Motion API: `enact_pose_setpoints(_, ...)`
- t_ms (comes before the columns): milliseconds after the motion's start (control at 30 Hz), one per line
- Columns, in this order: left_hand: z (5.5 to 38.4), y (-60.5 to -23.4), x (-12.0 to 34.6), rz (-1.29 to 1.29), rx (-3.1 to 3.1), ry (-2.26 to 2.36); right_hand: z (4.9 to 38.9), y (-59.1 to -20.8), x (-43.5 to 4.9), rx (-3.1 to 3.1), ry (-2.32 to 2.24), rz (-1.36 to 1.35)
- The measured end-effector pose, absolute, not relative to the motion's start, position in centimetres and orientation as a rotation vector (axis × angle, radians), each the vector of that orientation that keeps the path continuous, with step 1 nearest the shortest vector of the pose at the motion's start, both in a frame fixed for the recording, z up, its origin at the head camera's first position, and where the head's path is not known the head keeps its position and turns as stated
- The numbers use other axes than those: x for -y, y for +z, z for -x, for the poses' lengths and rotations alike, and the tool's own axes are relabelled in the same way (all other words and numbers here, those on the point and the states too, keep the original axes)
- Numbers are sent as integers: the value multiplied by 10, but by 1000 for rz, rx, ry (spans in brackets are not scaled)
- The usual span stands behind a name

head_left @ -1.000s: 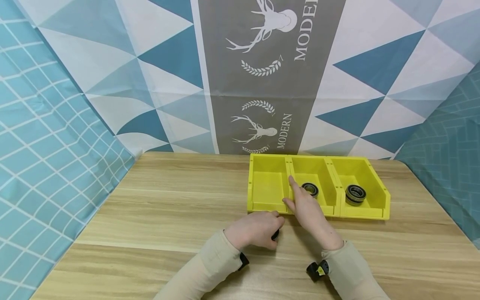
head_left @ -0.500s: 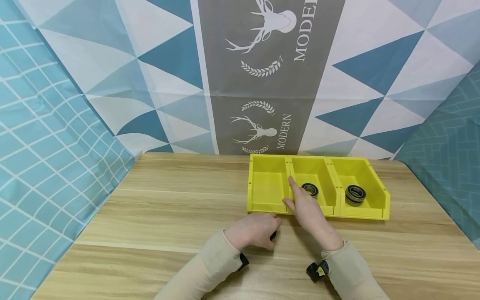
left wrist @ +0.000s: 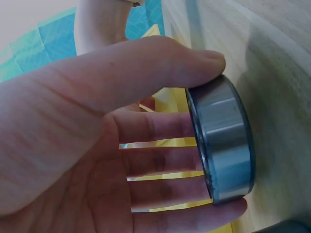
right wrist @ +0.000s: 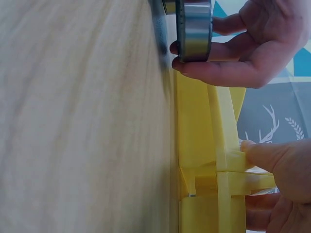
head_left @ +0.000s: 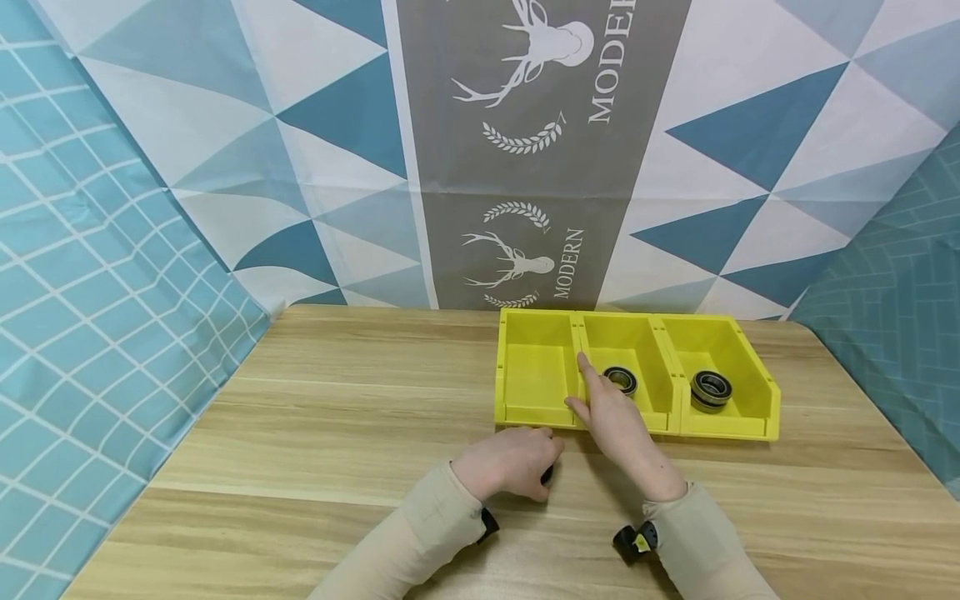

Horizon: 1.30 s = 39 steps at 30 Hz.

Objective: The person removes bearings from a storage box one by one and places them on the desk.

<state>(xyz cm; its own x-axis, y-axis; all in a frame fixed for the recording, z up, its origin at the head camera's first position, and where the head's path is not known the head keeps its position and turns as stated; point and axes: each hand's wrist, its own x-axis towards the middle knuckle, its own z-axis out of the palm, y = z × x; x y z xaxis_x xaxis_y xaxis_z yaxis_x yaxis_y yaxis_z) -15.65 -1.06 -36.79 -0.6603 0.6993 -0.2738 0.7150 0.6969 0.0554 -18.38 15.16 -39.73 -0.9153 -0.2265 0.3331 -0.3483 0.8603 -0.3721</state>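
Note:
My left hand (head_left: 510, 461) pinches a ball bearing (left wrist: 223, 141) between thumb and fingers, just in front of the yellow bins. In the left wrist view the bearing stands on edge, its shiny steel outer ring facing the camera, close over the wooden table. The right wrist view also shows this bearing (right wrist: 195, 31). My right hand (head_left: 618, 421) rests on the divider between the left bin (head_left: 536, 375) and the middle bin (head_left: 626, 337), index finger straight along it and thumb on the left bin's side. Its other fingers are mostly hidden in the head view.
One bearing (head_left: 620, 380) lies in the middle bin, partly behind my right hand. In the right bin (head_left: 697, 337) sits a stack of bearings (head_left: 711, 390). The three bins stand joined at the back of the wooden table (head_left: 337, 400), near the patterned wall covering (head_left: 495, 167).
My left hand, holding the bearing, has shifted very slightly left and toward me since the first frame. The right hand and the bins have stayed put.

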Motion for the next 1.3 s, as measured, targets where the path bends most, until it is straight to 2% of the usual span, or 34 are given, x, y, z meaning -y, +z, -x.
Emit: enact_pose_setpoints(1300,153,-378,6,-1095,-2693,-137,183,-398,-152,2738,619,-439)
